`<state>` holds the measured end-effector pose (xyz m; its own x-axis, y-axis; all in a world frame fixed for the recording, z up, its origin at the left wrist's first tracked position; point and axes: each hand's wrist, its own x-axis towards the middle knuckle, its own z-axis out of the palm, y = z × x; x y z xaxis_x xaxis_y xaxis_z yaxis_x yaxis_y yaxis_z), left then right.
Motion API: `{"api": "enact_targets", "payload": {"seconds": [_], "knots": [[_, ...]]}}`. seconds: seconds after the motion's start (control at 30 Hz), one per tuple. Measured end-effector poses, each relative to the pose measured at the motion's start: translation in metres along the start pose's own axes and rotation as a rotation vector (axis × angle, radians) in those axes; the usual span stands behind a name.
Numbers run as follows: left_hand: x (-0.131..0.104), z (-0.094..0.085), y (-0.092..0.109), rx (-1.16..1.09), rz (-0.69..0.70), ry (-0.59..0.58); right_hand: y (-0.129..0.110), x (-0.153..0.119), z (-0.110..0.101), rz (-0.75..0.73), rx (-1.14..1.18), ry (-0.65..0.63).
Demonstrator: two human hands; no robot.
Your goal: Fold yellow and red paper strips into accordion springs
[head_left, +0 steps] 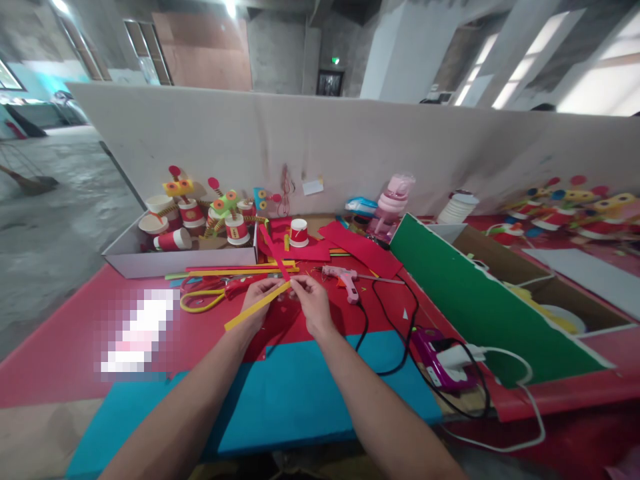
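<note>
A yellow paper strip [243, 318] and a red paper strip [273, 250] meet at an angle between my fingertips. My right hand [313, 303] pinches the strips where they join. Fingers closed, my left hand [259, 301] holds the yellow strip just left of that joint, and the strip's free end slants down across it. The red strip points up and away. To the right of my hands lies a pink glue gun [349, 280] with a glue stick in its back. Yellow-handled scissors [203, 301] lie to the left, partly under other pieces.
A white box [180, 262] at left holds paper-cup figures. A red-and-white paper cup [299, 233] stands behind red paper sheets [357, 247]. At right are a green-sided divided box [480, 307], a purple power strip [440, 363] and loose cables. Blue sheet [280, 393] covers the front edge.
</note>
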<state>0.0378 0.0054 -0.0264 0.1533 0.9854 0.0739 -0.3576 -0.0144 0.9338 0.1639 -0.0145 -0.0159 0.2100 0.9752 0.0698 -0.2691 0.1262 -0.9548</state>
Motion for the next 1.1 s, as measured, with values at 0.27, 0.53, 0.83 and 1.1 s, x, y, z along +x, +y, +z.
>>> {"api": "enact_targets", "payload": {"seconds": [0.27, 0.53, 0.83, 1.1], "knots": [[-0.006, 0.01, 0.01, 0.071, 0.017, -0.085, 0.001, -0.001, 0.0, -0.086, 0.022, 0.046], [-0.002, 0.007, 0.01, 0.102, 0.047, 0.056, -0.003, -0.004, 0.006, 0.03, 0.128, -0.051], [-0.001, 0.006, 0.007, 0.104, 0.063, 0.008, 0.0, 0.001, 0.0, 0.054, 0.101, -0.079], [-0.001, 0.004, 0.006, 0.103, 0.051, -0.019, -0.004, -0.003, 0.004, 0.048, 0.131, -0.056]]}}
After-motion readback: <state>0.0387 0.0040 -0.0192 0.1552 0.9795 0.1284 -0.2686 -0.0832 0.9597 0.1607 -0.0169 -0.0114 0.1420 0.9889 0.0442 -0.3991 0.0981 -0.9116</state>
